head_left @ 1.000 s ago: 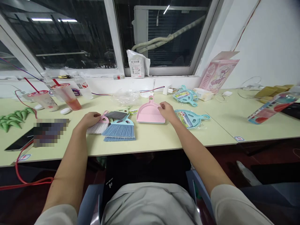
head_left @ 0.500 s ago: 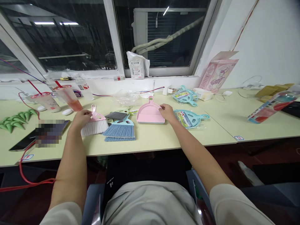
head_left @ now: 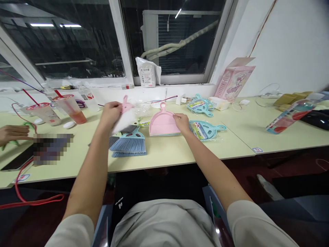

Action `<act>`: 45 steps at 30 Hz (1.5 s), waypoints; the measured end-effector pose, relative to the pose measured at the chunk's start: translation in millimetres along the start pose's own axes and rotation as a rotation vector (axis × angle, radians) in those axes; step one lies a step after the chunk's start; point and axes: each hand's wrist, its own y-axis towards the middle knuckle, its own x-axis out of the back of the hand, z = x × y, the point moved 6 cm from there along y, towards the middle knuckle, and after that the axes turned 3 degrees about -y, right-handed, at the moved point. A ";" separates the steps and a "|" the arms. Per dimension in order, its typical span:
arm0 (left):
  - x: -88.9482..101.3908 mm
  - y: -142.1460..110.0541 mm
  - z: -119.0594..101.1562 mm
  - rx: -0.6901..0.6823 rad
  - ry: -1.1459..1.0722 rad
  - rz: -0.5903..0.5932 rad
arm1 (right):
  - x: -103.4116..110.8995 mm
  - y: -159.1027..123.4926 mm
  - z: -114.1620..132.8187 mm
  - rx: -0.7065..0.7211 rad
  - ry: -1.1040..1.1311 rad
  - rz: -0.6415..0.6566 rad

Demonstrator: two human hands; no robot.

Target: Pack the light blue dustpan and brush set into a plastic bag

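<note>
My left hand (head_left: 112, 111) grips a pink hand brush (head_left: 126, 105), lifted above the table and blurred, its white bristles pointing down. Under it lie blue-bristled hand brushes (head_left: 130, 144) with a light-blue head, partly covering grey bristles (head_left: 113, 140). My right hand (head_left: 182, 122) is closed on the right edge of a pink dustpan (head_left: 163, 124), whose handle points to the window. Just right of that hand sits a wrapped light-blue dustpan set (head_left: 208, 130). Another wrapped light-blue set (head_left: 199, 105) lies farther back.
Drink cups (head_left: 70, 108) with red straws stand at the back left. A person's hand (head_left: 14, 134) reaches in at the far left, near a tablet-like device (head_left: 19, 157). A pink box (head_left: 235, 82) and a tilted drink bottle (head_left: 293, 115) are on the right.
My left hand has raised the pink brush off the table and carried it right, towards the dustpan. My right hand stays on the dustpan. Another person's hand has appeared at far left.
</note>
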 end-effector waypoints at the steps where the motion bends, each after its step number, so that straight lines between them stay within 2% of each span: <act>1: -22.3 -2.5 -20.6 -0.031 -0.021 0.029 | 3.1 -0.3 3.3 0.017 0.040 -0.030; 3: -63.6 -9.2 -57.6 -0.125 -0.034 0.062 | 9.3 -0.8 9.9 0.044 0.124 -0.078; 5: -97.5 -16.1 -84.8 -0.225 -0.013 0.086 | 13.2 -0.5 16.7 0.075 0.224 -0.096; 7: -119.2 -21.0 -102.1 -0.323 0.038 0.077 | 12.4 0.6 22.5 0.104 0.335 -0.071; 9: -128.2 -23.4 -109.3 -0.366 0.090 0.029 | 6.1 1.6 26.3 0.115 0.411 -0.001; 12: -128.4 -26.1 -110.2 -0.371 0.147 -0.058 | -6.2 0.8 28.6 0.098 0.445 0.110; 15: -127.8 -30.3 -105.4 -0.317 0.131 -0.079 | -11.5 -2.7 30.4 0.078 0.471 0.145; 18: -132.9 -32.5 -96.7 -0.211 0.110 0.006 | -11.9 -8.2 33.3 0.040 0.470 0.176; 21: -137.6 -30.5 -86.4 -0.123 0.111 0.144 | -12.6 -15.3 35.9 -0.042 0.476 0.262; 24: -141.0 -29.7 -82.2 -0.188 0.034 0.311 | -17.1 -23.8 36.1 -0.191 0.527 0.418; 27: -140.5 -34.3 -79.9 -0.287 -0.020 0.368 | -22.6 -31.4 38.7 -0.272 0.582 0.584; 30: -142.5 -43.0 -77.5 -0.320 -0.026 0.374 | -23.2 -34.0 42.6 -0.199 0.544 0.664; 33: -143.8 -50.5 -78.9 -0.348 -0.009 0.345 | -20.2 -34.4 43.9 -0.111 0.493 0.677; 36: -143.8 -54.0 -79.7 -0.341 -0.006 0.329 | -17.4 -35.0 42.8 -0.106 0.497 0.689; 41: -149.7 -54.2 -70.1 -0.153 -0.217 0.417 | -16.2 -35.3 42.7 -0.114 0.466 0.715; 45: -152.8 -54.0 -66.1 -0.067 -0.319 0.411 | -14.9 -35.6 49.1 -0.034 0.463 0.702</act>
